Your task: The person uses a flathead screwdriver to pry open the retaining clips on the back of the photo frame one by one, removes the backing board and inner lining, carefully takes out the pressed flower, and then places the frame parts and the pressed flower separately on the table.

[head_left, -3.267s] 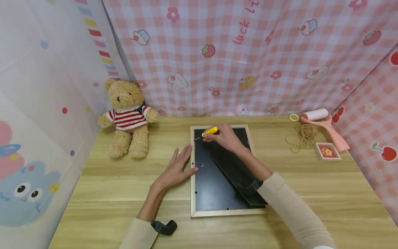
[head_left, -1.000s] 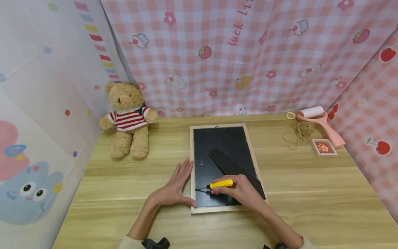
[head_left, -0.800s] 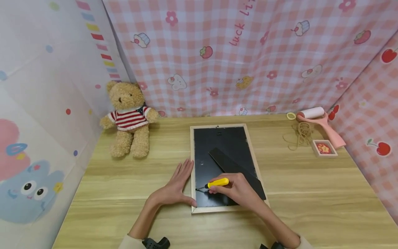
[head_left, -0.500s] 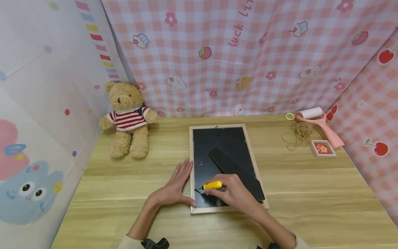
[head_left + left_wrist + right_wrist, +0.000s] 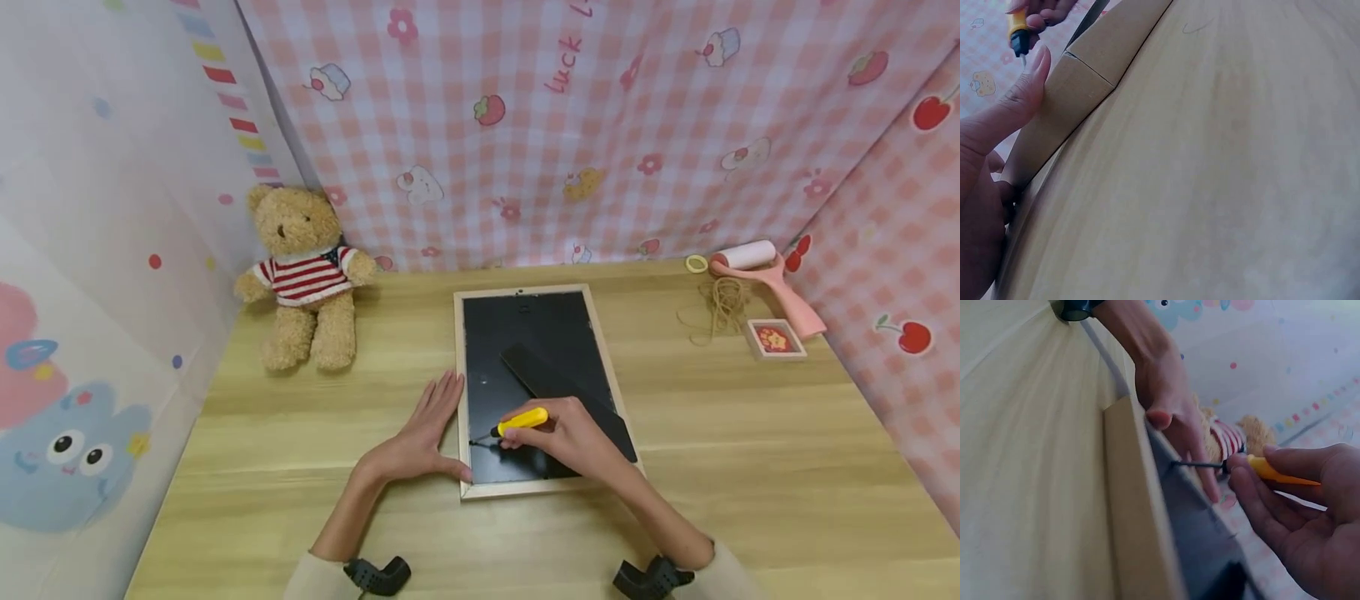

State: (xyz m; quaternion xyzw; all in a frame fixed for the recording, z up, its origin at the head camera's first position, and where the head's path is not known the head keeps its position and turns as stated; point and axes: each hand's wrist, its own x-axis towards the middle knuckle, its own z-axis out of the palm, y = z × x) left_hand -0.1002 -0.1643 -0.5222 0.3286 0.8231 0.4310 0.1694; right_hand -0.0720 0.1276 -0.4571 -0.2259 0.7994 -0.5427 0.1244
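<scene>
Moved from the far corner of the picture frame (image 5: 459, 375) to its near left edge: right hand (image 5: 566, 437), grip closed round yellow screwdriver (image 5: 522, 419), tip at backing. Left hand (image 5: 420, 437) flat, fingers straight, bracing beside. Probably next tab.

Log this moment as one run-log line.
right hand: grips yellow-handled screwdriver, tip at black backing | left hand: flat, steadying light wooden picture frame
</scene>
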